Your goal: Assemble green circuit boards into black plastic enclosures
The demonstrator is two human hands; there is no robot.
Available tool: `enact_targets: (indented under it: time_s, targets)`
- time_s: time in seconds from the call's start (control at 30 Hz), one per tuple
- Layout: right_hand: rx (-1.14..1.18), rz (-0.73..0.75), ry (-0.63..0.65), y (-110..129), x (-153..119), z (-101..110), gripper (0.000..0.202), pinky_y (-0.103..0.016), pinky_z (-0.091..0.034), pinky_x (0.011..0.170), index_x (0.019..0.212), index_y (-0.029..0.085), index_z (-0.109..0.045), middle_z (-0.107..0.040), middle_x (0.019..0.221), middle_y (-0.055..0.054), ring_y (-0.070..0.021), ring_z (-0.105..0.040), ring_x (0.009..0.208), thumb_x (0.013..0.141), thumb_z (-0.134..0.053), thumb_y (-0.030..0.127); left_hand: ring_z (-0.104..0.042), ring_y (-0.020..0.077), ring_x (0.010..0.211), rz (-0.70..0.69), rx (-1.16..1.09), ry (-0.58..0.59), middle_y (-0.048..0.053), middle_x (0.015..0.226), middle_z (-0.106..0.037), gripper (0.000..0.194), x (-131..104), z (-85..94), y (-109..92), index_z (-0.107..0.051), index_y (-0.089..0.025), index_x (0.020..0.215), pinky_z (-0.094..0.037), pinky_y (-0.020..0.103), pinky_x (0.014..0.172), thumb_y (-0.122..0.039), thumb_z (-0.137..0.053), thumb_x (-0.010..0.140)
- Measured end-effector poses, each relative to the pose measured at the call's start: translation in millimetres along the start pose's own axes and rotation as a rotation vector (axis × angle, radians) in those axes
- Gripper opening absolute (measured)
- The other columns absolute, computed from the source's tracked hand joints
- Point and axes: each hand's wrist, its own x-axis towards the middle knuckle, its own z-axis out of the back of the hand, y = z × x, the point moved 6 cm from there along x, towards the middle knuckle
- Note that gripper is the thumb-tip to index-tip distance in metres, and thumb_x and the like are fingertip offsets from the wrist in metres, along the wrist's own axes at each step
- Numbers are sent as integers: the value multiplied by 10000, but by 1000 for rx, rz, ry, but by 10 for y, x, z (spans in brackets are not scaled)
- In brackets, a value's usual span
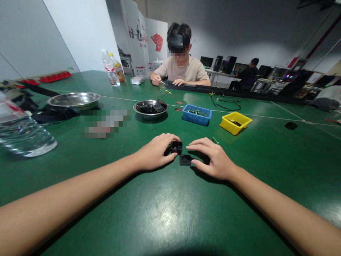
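Both my hands rest on the green table near its middle. My left hand pinches a small black square plastic part between thumb and fingers. Just below and to the right lies a second flat black part, held by the thumb and fingers of my right hand. The two parts sit close together, touching or nearly so.
Beyond my hands stand a steel bowl with black parts, a blue bin, a yellow bin, and a larger steel bowl at left. A water bottle lies at far left. Another person sits across the table.
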Motion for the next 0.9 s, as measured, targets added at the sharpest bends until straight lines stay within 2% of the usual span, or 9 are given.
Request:
enact_targets:
  time_s: [0.07, 0.17, 0.37, 0.5, 0.6, 0.77, 0.9]
  targets:
    - [-35, 68, 105, 92, -8, -89, 329, -443, -494, 965, 1207, 213, -651, -673, 1219, -125, -250, -612, 1116, 879, -650, 243, -605, 261, 1072, 2, -3, -10, 93, 1153, -649, 331, 0, 2, 3, -537, -200, 1191, -476, 427, 960, -316, -581, 884]
    - [-38, 95, 186, 138, -23, -187, 192, -413, -509, 928, 1092, 209, -682, -701, 1123, -110, -232, -634, 1053, 909, -624, 226, -606, 266, 1078, 6, -7, -18, 94, 1155, -653, 334, 2, 1, 9, -548, -201, 1184, -478, 427, 958, -325, -588, 876]
    - [7, 43, 74, 39, -20, -123, 12, -307, -536, 783, 875, 192, -644, -690, 900, -75, -185, -643, 853, 882, -635, 194, -605, 268, 1078, 2, -6, -14, 96, 1149, -651, 334, 5, 2, 0, -545, -197, 1181, -475, 431, 964, -311, -587, 870]
    - [77, -117, -65, -79, -11, -21, 70, -274, -511, 671, 801, 200, -607, -680, 805, -38, -154, -624, 709, 841, -664, 204, -608, 266, 1064, 9, -8, -13, 93, 1143, -654, 328, 4, 10, -6, -550, -198, 1174, -480, 428, 953, -304, -588, 866]
    - [145, -231, -127, -158, -18, 15, 115, -284, -513, 696, 763, 206, -585, -686, 798, -29, -159, -642, 727, 833, -675, 220, -609, 261, 1054, 13, -9, -15, 90, 1137, -656, 329, 2, 11, -5, -551, -204, 1172, -479, 426, 953, -302, -591, 861]
    - [121, -133, -11, -104, 1, -55, 150, -310, -511, 755, 739, 203, -567, -687, 858, -51, -174, -644, 802, 834, -683, 210, -605, 267, 1069, 11, -10, -14, 90, 1140, -654, 328, 4, 7, 0, -547, -206, 1174, -479, 430, 956, -303, -589, 863]
    - [54, -96, 44, -71, 8, -87, 96, -296, -506, 746, 842, 194, -602, -664, 868, -48, -170, -618, 802, 825, -693, 172, -607, 269, 1063, 8, -2, -10, 92, 1139, -652, 331, 5, 3, 3, -546, -201, 1177, -480, 429, 951, -308, -590, 867]
